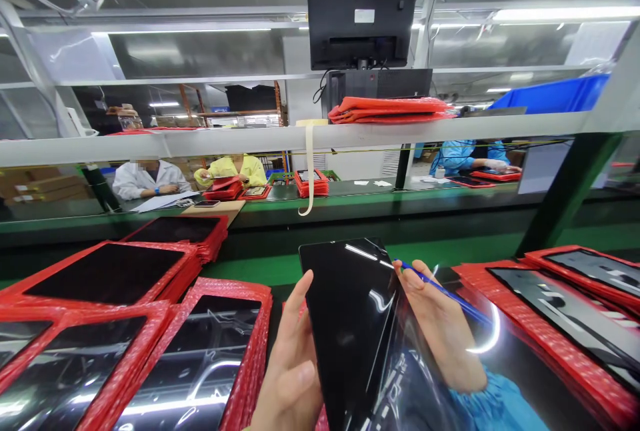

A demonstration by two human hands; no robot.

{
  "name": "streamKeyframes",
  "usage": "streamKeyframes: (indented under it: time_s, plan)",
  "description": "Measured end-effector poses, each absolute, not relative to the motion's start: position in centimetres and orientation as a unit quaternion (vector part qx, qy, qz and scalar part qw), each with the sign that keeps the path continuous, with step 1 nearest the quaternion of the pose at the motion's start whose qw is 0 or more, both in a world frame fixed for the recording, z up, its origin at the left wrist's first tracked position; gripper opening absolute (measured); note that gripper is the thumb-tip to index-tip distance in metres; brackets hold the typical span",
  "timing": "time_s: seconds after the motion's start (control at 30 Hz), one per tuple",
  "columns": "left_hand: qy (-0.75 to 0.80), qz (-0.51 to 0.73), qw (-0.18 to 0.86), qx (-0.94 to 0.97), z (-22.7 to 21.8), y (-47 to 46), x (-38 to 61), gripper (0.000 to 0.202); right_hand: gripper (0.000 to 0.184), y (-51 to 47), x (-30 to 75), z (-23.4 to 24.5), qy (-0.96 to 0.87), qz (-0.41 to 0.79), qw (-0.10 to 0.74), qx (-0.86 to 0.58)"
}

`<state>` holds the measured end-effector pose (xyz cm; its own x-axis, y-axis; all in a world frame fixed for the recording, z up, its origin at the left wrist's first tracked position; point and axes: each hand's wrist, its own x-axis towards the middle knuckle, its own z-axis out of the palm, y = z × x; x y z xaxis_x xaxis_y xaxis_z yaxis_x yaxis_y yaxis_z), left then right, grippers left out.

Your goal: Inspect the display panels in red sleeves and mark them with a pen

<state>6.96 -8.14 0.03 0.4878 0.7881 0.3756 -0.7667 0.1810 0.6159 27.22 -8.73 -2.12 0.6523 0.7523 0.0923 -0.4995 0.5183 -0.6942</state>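
My left hand [295, 364] grips a black, glossy tablet [345, 324] along its left edge, thumb near the front face and forefinger up the side. The tablet tilts up toward me at the bottom centre. A thin blue pen [453, 294] is pinched in my right hand [430, 314], whose fingertips are by the tablet's upper right corner. Loose clear film [415, 381] hangs along the tablet's right side, partly across my right wrist; whether my right fingers also hold its edge I cannot tell.
Stacked tablets in red bubble-wrap sleeves lie at left [200, 351] and right [565, 331]. A white rail [225, 141] crosses ahead, with a tape strip [309, 171] hanging from it. Above stands a monitor [363, 21]. Several co-workers sit across the green-edged bench [350, 208].
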Motion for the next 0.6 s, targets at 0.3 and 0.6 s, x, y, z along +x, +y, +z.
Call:
streamKeyframes:
  time_s: [0.3,0.6]
  plan:
    - [0.093,0.482,0.802,0.340,0.4,-7.3,6.4,0.061,0.039,-8.8,27.3,-1.3,-0.157,0.392,0.852,-0.308]
    - [0.094,0.527,0.757,0.374,0.3,-7.3,6.8,0.061,0.036,-9.3,26.4,-1.4,-0.179,0.340,0.857,-0.343]
